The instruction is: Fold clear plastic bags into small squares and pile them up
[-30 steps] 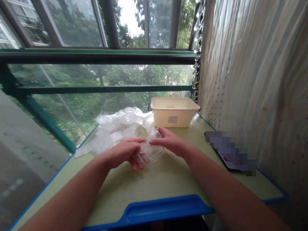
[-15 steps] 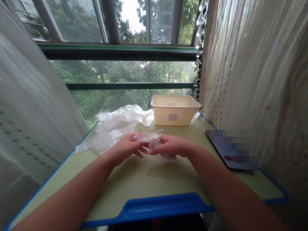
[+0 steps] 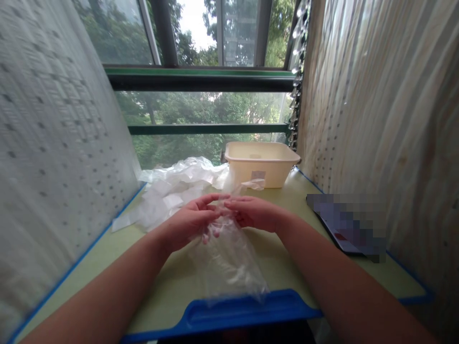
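A clear plastic bag (image 3: 233,265) hangs down between my hands over the table, its lower end reaching the blue front edge. My left hand (image 3: 195,217) grips the bag's upper part from the left, fingers curled around it. From the right, my right hand (image 3: 253,211) pinches the same gathered part between thumb and fingers. A loose flap of the bag sticks up beyond the fingers. Behind my left hand lies a crumpled heap of thin white plastic bags (image 3: 168,193).
A cream plastic bin (image 3: 258,165) with a small label stands at the back of the pale green table (image 3: 165,291). A dark tablet-like device (image 3: 340,234), partly blurred out, lies at the right. Curtains (image 3: 60,119) hang at both sides, with a window behind.
The clear bag was bunched up in my hands; now it is spread out and hangs towards me. The left curtain has billowed inward over the window.
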`<action>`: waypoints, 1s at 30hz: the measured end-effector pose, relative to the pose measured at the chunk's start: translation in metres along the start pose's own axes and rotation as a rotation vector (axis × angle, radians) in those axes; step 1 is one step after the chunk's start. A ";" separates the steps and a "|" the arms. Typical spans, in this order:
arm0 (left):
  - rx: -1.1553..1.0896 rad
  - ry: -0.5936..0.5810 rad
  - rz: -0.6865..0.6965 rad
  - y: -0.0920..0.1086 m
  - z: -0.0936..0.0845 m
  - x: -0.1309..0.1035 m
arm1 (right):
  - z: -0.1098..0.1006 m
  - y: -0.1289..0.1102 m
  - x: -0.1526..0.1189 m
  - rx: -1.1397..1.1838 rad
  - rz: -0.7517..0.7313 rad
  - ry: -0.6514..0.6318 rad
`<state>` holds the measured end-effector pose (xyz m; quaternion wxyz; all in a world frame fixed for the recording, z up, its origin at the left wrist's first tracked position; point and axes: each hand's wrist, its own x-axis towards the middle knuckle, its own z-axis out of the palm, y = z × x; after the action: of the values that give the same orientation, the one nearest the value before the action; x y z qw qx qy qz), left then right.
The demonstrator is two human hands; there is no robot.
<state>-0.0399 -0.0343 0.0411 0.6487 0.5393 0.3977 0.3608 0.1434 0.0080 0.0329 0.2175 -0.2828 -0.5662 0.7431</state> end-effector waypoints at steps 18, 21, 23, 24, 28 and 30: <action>0.153 0.139 -0.022 0.005 -0.024 0.000 | -0.018 -0.008 0.003 0.163 -0.168 0.490; -0.042 0.174 0.074 0.004 -0.020 0.003 | -0.016 -0.010 0.003 0.246 -0.204 0.427; -0.160 0.161 0.110 0.004 -0.019 0.004 | -0.016 -0.011 0.003 0.322 -0.220 0.368; -0.202 0.142 0.114 0.004 -0.019 0.004 | -0.016 -0.011 0.003 0.359 -0.215 0.334; -0.288 0.012 -0.001 0.006 -0.018 0.000 | -0.015 -0.011 0.002 0.438 -0.183 0.265; -0.253 -0.082 -0.064 0.007 -0.015 -0.002 | -0.013 -0.012 0.001 0.435 -0.183 0.244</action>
<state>-0.0544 -0.0292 0.0465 0.7386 0.4544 0.3391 0.3647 0.1511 0.0210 0.0417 0.4062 -0.2643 -0.3860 0.7850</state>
